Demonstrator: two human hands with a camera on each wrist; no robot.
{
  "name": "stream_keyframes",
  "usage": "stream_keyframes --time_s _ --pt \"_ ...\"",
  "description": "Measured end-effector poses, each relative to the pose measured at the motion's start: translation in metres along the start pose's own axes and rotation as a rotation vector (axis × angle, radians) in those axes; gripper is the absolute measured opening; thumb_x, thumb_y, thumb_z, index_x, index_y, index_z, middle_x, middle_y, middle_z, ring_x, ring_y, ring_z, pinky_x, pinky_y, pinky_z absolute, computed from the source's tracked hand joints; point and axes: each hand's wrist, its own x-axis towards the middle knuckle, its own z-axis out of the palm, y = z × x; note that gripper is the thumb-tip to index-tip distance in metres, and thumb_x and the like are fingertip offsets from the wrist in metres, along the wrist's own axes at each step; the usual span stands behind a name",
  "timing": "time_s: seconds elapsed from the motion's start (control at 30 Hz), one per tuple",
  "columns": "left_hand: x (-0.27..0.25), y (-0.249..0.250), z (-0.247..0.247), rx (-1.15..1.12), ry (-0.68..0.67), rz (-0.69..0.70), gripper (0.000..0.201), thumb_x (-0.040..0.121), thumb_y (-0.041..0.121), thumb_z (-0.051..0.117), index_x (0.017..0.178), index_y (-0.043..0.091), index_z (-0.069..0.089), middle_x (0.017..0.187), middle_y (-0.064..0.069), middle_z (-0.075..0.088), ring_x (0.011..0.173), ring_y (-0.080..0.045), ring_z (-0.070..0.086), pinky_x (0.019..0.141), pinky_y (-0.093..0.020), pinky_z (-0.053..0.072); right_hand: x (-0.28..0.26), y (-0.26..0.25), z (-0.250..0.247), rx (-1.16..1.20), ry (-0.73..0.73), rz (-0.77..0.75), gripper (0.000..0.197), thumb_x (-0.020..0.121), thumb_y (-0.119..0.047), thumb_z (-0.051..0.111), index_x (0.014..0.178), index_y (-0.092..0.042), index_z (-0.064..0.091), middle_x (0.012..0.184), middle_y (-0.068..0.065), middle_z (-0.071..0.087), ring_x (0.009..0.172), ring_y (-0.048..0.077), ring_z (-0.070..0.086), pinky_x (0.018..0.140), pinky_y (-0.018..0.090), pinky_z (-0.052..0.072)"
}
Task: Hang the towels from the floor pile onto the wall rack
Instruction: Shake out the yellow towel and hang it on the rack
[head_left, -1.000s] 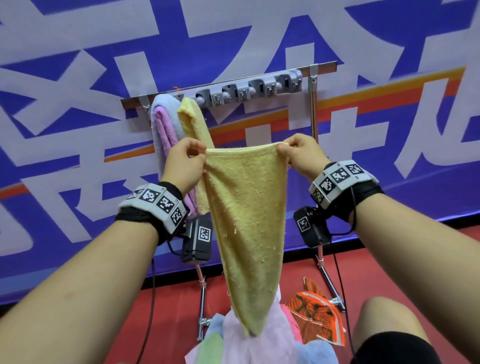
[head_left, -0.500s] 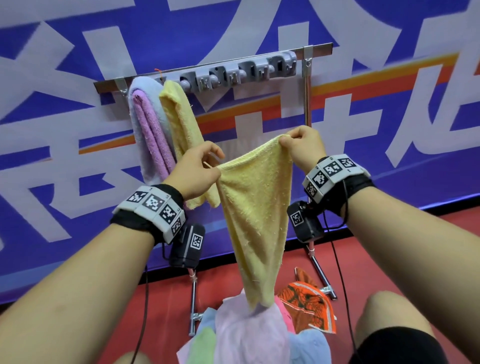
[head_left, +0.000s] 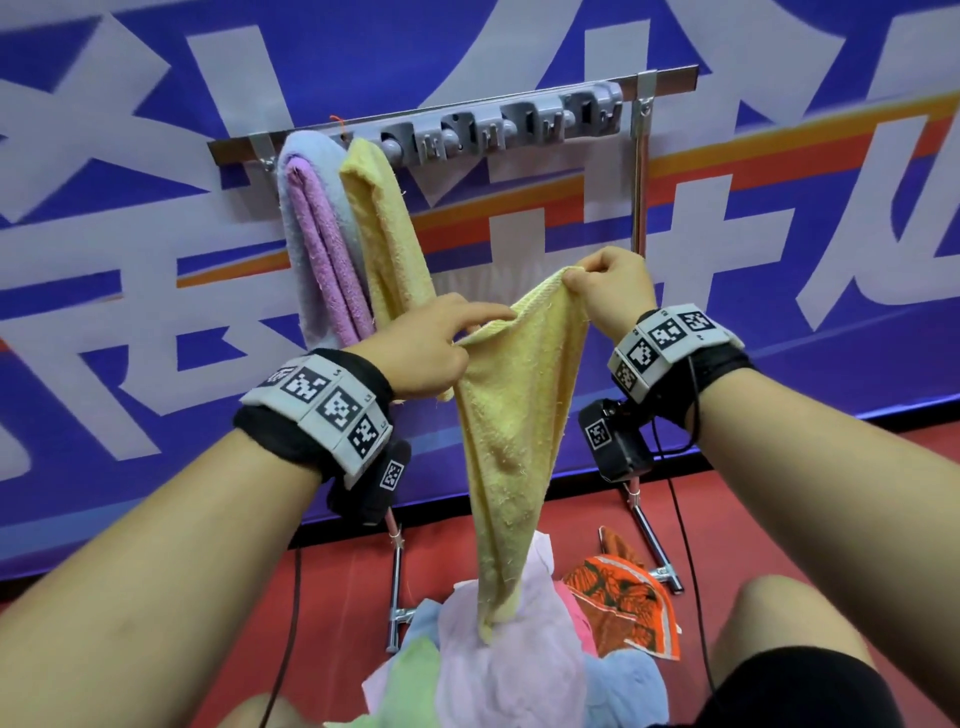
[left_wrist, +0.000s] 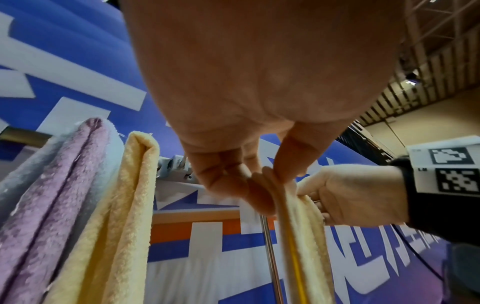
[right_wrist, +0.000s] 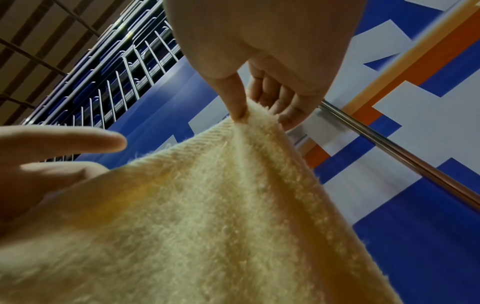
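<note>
The floor pile is cut off by the head view's bottom edge.

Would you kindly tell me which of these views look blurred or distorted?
Head view: sharp, with the rack bowed by the wide lens. Left wrist view: the held yellow towel is smeared. Right wrist view: the left hand is out of focus.

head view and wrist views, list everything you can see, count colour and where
held towel: 1, yellow, pinched at its top edge between both hands
hung towels: 3, pale blue, purple, yellow, rack's left end
rack: 1, metal bar with grey clips, on stand by banner
floor pile: several towels, pink, green, blue, orange, on red floor
banner: 1, blue, white, orange, behind rack
left hand: pinches towel, forefinger out
right hand: pinches towel corner
</note>
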Motion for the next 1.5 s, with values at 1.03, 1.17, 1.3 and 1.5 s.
stream_keyframes --time_s 1.03,1.17,1.3,1.5 --pt "-0.004 0.002 -0.007 0.356 -0.162 -0.01 0.079 0.08 -0.008 0.04 0.143 0.041 0.036 0.138 -0.006 0.049 0.128 -0.024 0.044 0.105 -0.036 0.037 -0.019 -0.021 -0.001 -0.01 -0.096 -0.083 0.014 0.085 -0.016 0.062 0.072 -0.02 0.056 0.076 -0.007 0.059 0.074 0.01 0.056 0.066 0.024 0.045" --pt "-0.001 -0.002 -0.008 0.273 -0.127 -0.103 0.074 0.081 -0.005 0.039 0.143 0.035 0.038 0.146 0.0 0.045 0.129 -0.019 0.047 0.104 -0.027 0.039 -0.023 -0.022 -0.007 -0.006 -0.12 -0.103 0.01 0.085 -0.016 0.063 0.076 -0.018 0.059 0.079 -0.006 0.061 0.075 0.009 0.057 0.066 0.022 0.047" --pt "-0.003 -0.006 -0.009 0.108 -0.019 -0.176 0.065 0.085 -0.002 0.041 0.14 0.031 0.044 0.134 -0.008 0.054 0.076 -0.017 0.066 0.064 -0.021 0.053 -0.028 -0.022 -0.008 -0.003 -0.176 -0.146 0.009 0.084 -0.015 0.065 0.076 -0.016 0.062 0.077 -0.005 0.062 0.072 0.009 0.058 0.064 0.021 0.048" --pt "0.005 -0.008 -0.006 -0.268 0.06 -0.251 0.064 0.087 -0.01 0.044 0.146 0.014 0.036 0.103 -0.004 0.058 0.056 -0.007 0.064 0.056 -0.028 0.054 -0.035 -0.023 -0.002 0.053 -0.311 -0.15 0.015 0.082 -0.011 0.07 0.071 -0.018 0.063 0.073 -0.001 0.064 0.073 0.013 0.061 0.076 0.035 0.055"
